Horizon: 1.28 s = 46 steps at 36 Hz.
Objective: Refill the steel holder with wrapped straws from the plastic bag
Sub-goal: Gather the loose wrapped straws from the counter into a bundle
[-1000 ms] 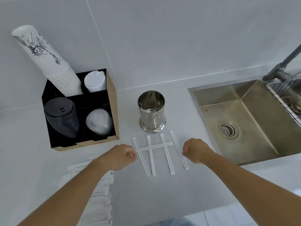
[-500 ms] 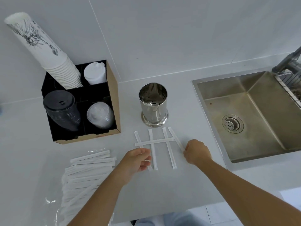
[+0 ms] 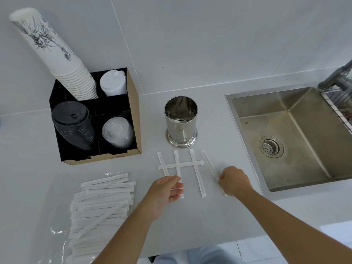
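The steel holder (image 3: pixel 181 121) stands upright on the counter, and I see no straws inside it. In front of it lie several wrapped straws (image 3: pixel 197 174) side by side, with one wrapped straw (image 3: pixel 181 165) across them. My left hand (image 3: pixel 165 191) pinches the near ends of the two left straws between thumb and fingers. My right hand (image 3: pixel 234 181) is closed on the near end of the rightmost straw (image 3: pixel 208 164). The clear plastic bag (image 3: pixel 57 233) lies at the lower left with a pile of wrapped straws (image 3: pixel 101 206) on it.
A black and brown organiser box (image 3: pixel 133 115) at the left holds stacked paper cups (image 3: pixel 57 58) and lids. A steel sink (image 3: pixel 297 134) with a tap (image 3: pixel 339 77) is set into the counter at the right. The counter's front edge runs close below my arms.
Both hands have slid toward me along the straws to their near ends. My left hand has left the cross straw's left end. More of the bag is in view.
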Available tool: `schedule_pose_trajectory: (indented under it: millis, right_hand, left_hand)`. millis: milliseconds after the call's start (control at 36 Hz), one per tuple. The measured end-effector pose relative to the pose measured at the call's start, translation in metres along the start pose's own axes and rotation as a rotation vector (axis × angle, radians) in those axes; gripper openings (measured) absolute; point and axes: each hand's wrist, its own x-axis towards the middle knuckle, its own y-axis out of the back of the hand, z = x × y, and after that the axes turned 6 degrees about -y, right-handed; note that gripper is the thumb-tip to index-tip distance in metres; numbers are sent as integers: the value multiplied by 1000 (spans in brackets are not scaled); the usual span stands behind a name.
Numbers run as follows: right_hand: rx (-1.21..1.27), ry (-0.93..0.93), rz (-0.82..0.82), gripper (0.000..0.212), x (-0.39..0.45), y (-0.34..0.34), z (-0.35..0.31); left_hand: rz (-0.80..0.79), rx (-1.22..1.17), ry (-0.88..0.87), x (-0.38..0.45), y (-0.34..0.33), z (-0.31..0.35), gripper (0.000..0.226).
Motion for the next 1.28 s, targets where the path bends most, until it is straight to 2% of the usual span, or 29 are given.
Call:
schedule_pose_trajectory:
  millis: [111,222,389,444,639,806,889,1000,1111,1278]
  right_hand:
    - [235,16,-5,11,-11,2,12]
    - [581,100,-158,10,-39,1,5]
    - [645,210,-272,13,-70,-12,-20]
    - [620,236,-280,17,-73,-16,-24]
    - [522,349,-304,10,-72,-25,-31]
    - [469,350,-242,16,-52,-15,-38]
    - [315,430,-72,21,-33,-7,-46]
    - [49,563,64,12,-9,-3,-66]
    - [-184,604,98,21,10,-4,-87]
    - [-398,644,78,18,19,-6,-105]
  left_hand:
    - [1,-143,25,1,-3,-4,34]
    - [-13,-298,74,1,-9,-6,43]
    - [-22,-429,91,-2,-16,-10,44]
    - [-23,-485,84,-2,-17,-9,44]
    - [67,-642,76,-3,-14,-13,31]
    - [143,-698,83,-3,-4,-18,20]
    - [168,-719,88,-3,3,-19,20]
    - [194,-744,78,-3,10,-22,15]
    - [209,-747,63,-3,18,-25,17]
    - [225,-757,48,-4,27,-27,16]
